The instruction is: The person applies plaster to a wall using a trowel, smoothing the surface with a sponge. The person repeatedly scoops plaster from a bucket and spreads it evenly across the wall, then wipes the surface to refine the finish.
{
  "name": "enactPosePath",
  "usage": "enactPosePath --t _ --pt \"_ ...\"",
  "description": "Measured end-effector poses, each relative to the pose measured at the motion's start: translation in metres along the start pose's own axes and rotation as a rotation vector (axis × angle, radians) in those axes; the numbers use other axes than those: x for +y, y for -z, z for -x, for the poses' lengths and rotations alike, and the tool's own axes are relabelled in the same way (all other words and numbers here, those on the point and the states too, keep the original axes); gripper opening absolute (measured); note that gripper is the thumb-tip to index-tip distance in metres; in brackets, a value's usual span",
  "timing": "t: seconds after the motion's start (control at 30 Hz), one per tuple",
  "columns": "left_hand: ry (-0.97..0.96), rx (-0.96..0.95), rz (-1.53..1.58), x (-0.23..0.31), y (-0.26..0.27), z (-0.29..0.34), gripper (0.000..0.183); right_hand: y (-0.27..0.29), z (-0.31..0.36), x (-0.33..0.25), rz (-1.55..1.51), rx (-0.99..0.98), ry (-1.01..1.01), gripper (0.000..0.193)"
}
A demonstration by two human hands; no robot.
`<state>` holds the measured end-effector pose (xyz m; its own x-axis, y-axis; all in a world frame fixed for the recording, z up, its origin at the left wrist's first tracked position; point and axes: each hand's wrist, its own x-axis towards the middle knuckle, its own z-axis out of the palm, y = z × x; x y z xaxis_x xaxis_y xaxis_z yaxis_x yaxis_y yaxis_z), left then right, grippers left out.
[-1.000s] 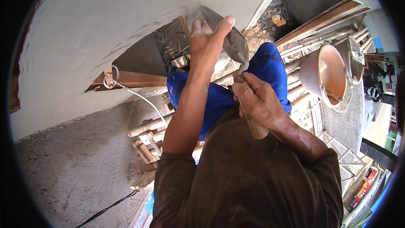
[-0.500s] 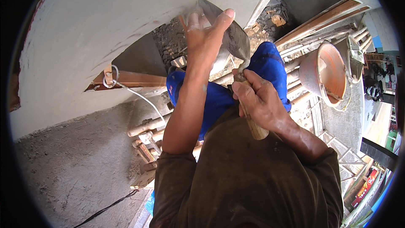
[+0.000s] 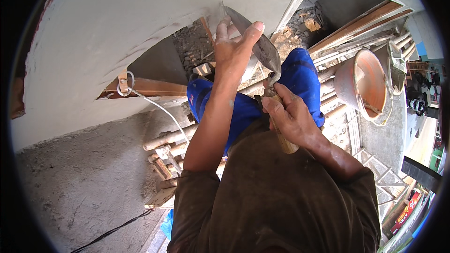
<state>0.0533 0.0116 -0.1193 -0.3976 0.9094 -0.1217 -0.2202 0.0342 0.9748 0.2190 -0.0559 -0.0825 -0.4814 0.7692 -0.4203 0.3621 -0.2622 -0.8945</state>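
Note:
A trowel (image 3: 255,40) with a grey, smeared metal blade slants up and left in front of me, its blade near the white wall (image 3: 140,9). My right hand (image 3: 293,117) is wrapped round its wooden handle (image 3: 287,145), close to the neck. In front of the blade is my left hand (image 3: 233,49), thumb stretched out over the metal and fingers apart, slightly bent, by the blade's upper-left part. Whether these fingers press on the metal, I cannot tell. Pale residue coats the left fingertips.
Right of my blue-trousered knee (image 3: 300,79) a bucket (image 3: 363,84) with an orange inside hangs or stands tilted. Bamboo poles (image 3: 166,140) run below me. Framed openings in the wall show rubble (image 3: 192,42). A white cable (image 3: 159,107) loops at the left, above rough grey plaster (image 3: 89,173).
My left hand has shifted slightly downward along the trowel blade, thumb still out. The right hand keeps its grip on the handle. The whole view has moved a little.

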Motion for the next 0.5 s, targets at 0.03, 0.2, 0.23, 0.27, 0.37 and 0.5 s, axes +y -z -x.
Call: enactPosePath --t 0.03,0.2,0.23,0.27,0.37,0.5 --pt "0.027 -0.007 0.062 -0.001 -0.002 0.008 0.088 0.002 0.001 0.007 0.108 0.028 0.028 0.046" --pt "-0.037 -0.026 0.255 -0.022 0.016 0.017 0.059 0.013 -0.009 0.045 0.576 0.222 0.490 0.049" --pt "-0.073 -0.002 0.301 -0.025 0.023 0.015 0.053 0.017 -0.010 0.045 0.610 0.211 0.482 0.050" --pt "-0.113 0.022 0.344 -0.026 0.029 0.016 0.048 0.021 -0.012 0.038 0.644 0.201 0.479 0.050" --pt "-0.132 0.202 0.393 -0.020 0.040 0.015 0.020 0.022 -0.020 0.028 0.728 0.217 0.528 0.050" --pt "-0.186 0.227 0.515 -0.005 0.051 0.011 0.015 0.020 -0.033 0.014 0.821 0.257 0.621 0.048"
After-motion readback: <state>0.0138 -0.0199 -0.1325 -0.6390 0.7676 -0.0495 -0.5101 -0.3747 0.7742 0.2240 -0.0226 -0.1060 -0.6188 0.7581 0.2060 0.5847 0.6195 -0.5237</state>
